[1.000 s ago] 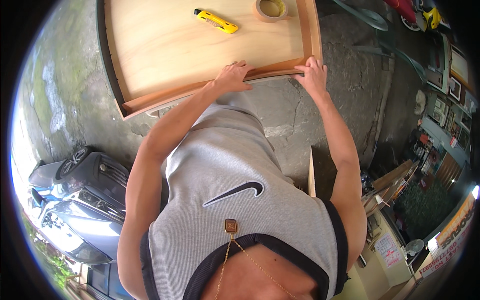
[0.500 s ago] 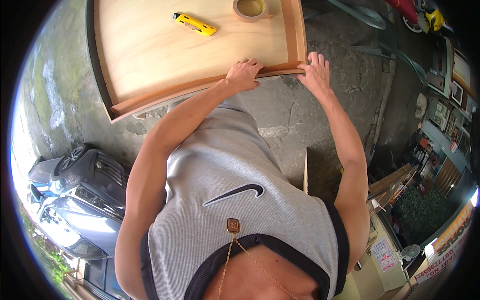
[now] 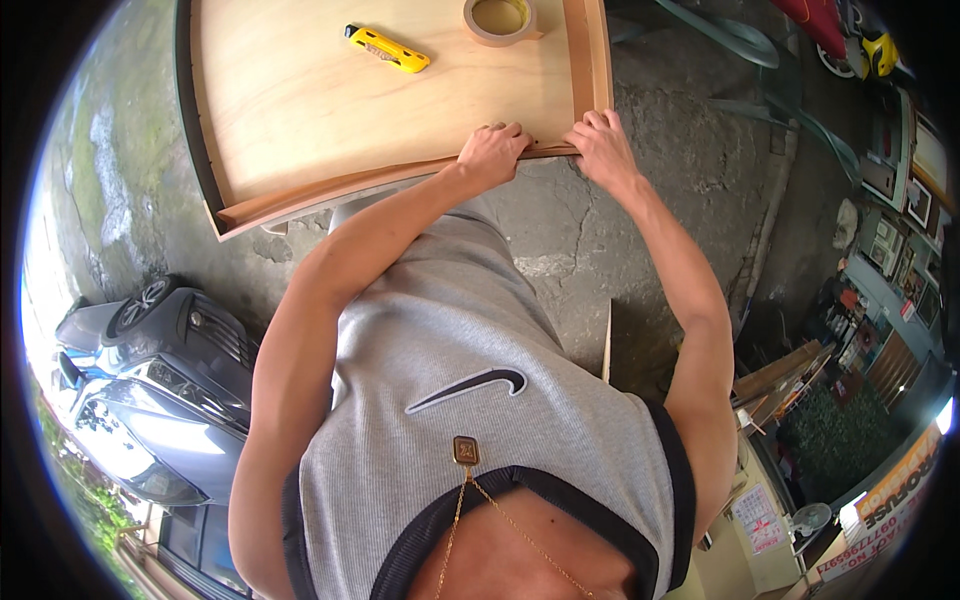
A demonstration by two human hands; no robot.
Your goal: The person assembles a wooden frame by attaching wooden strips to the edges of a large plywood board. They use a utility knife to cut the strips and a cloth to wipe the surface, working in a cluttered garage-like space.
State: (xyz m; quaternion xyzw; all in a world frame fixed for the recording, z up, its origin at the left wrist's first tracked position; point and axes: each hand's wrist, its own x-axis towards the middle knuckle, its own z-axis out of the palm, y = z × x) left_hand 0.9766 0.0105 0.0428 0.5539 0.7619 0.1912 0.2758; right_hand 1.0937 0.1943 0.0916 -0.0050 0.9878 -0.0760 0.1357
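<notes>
Both hands grip one wooden frame [image 3: 400, 100] by its near rail: left hand [image 3: 492, 152] curled over the edge, right hand [image 3: 600, 148] just beside it near the corner, likely steadying it. Pale plywood panel, raised brown rim. Beyond the hands lie a yellow utility knife [image 3: 388, 48] and tape roll [image 3: 500, 18].

I see a shallow pale plywood tray [image 3: 300, 110] with a smooth, matt panel showing faint grain; its raised rim is a reddish-brown wooden moulding [image 3: 330, 190] with a slight satin sheen. My left hand [image 3: 492, 152] and right hand [image 3: 600, 145] rest bare on that moulding. On the panel lie a yellow plastic utility knife [image 3: 387, 48], glossy, and a tan roll of tape [image 3: 500, 20] with a dull papery look. Below, the grey concrete floor [image 3: 590, 230] is rough and cracked. My grey sleeveless shirt [image 3: 480, 400] is ribbed knit cloth, matt.
</notes>
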